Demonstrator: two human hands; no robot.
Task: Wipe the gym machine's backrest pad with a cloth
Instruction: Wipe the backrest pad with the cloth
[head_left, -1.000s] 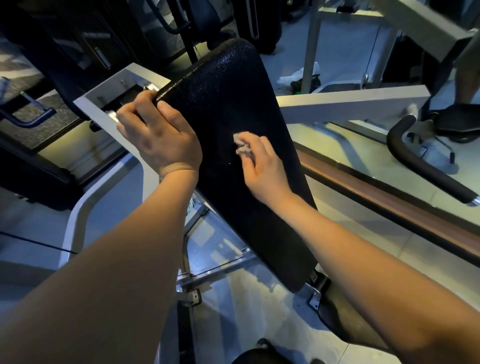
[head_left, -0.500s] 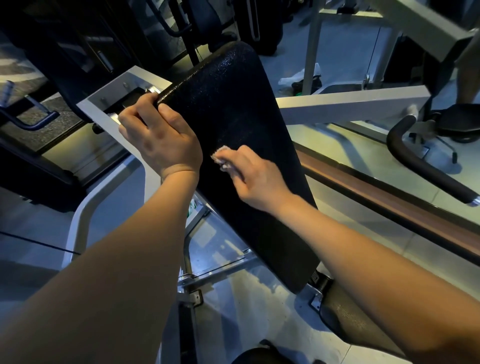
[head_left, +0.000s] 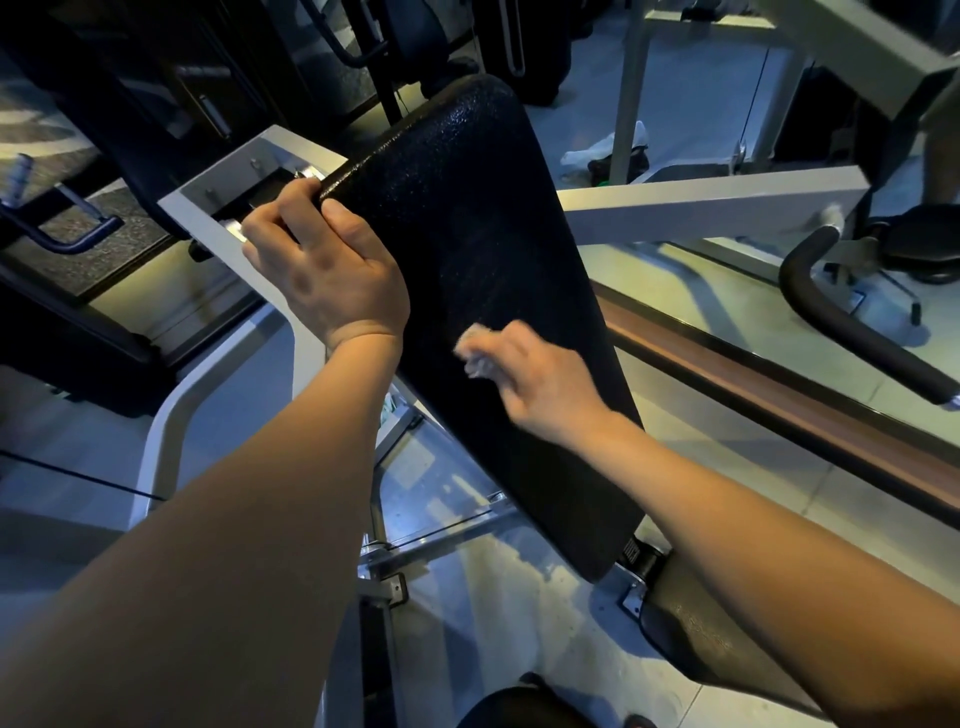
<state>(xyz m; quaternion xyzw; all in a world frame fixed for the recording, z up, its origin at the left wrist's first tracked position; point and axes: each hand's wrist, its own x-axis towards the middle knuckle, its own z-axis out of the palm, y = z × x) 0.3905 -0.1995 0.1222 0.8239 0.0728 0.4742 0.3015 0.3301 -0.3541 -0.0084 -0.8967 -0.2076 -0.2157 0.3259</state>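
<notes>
One cloth (head_left: 475, 358) in right hand (head_left: 540, 384) touches backrest pad (head_left: 467, 218); left hand (head_left: 332, 270) grips edge.

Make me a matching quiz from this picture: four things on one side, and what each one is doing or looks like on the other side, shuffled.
Column one:
1. left hand
2. right hand
3. cloth
4. curved handle

Column two:
A. pale, crumpled, on the face of the backrest pad
B. black, to the right of the pad
C. grips the pad's upper left edge
D. holds the cloth

Pairs: 1-C, 2-D, 3-A, 4-B
</notes>
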